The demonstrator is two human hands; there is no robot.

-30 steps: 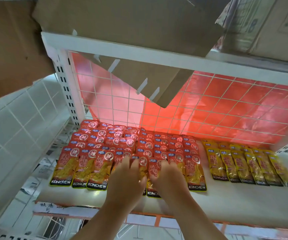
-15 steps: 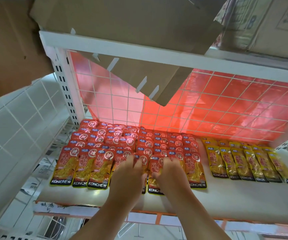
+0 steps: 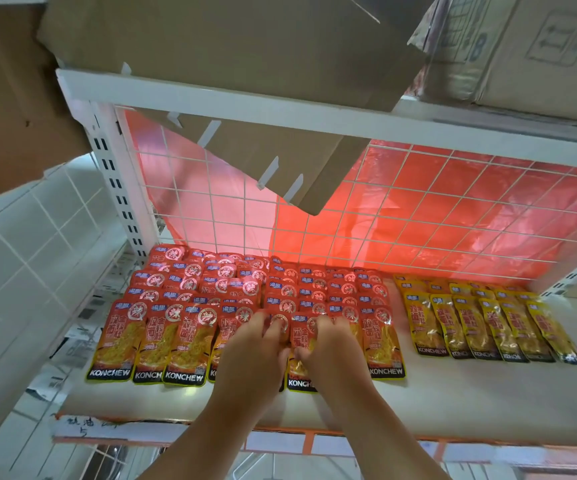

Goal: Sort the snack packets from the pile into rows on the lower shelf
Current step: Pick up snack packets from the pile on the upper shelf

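Left hand, right hand at 6 o'clock of shelf. Fingers bit spread, pressing front red packets. Yellow packets at 3 o'clock. Step looks like tidying front row. Next: slide middle packet toward 12 o'clock, level with others.

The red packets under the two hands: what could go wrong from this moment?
1. The red packets overlap closely, so a push from the left hand or right hand may drag neighbouring rows out of line.
2. The front packet between the hands sits forward of its row; it may end up crooked.
3. The cardboard flap hangs low over the back rows; an arm reaching there might bump it.
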